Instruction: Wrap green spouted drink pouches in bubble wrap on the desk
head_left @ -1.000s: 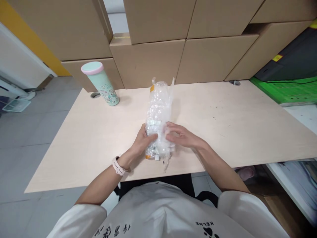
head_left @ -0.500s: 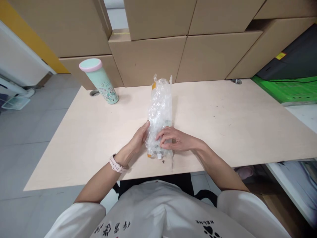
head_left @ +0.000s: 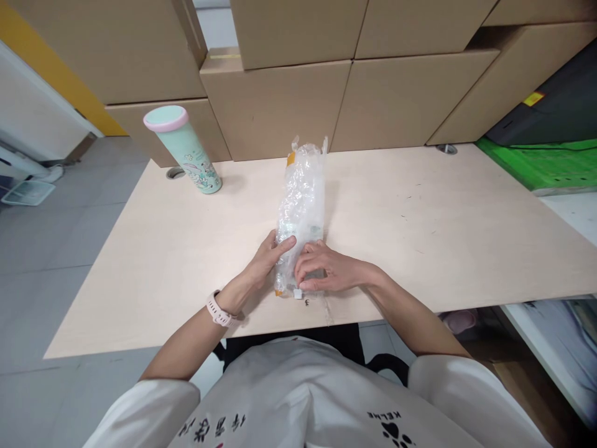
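Standing behind the table [head_left: 443,236], big brown boxes [head_left: 280,112] are stacked up like a wall. The table is wide and pale, and the person sits or stands at its near side in a white shirt [head_left: 261,398] with black marks on the front. Off to the right is a flat green crate [head_left: 545,165], with a dark case [head_left: 536,106] above it. In the middle of the table, right in front of the person, lies a long, see-through bundle of bubble wrap [head_left: 303,186]. It points from the person toward the boxes. To the left of it, well apart, a light green cup [head_left: 189,149] with a pink rim stands up near the back edge. The left hand [head_left: 267,258] is gripping the left side of the bubble wrap, with its thumb lying on top. The right hand [head_left: 333,269] is on the lower right part, with its fingers curled in; you cannot tell if they are pinching it. A pale pink watch band [head_left: 220,310] goes around the left wrist. Smaller still, an orange patch [head_left: 291,158] shows at the far end, and a little white tag [head_left: 298,294] pokes out at the near end.
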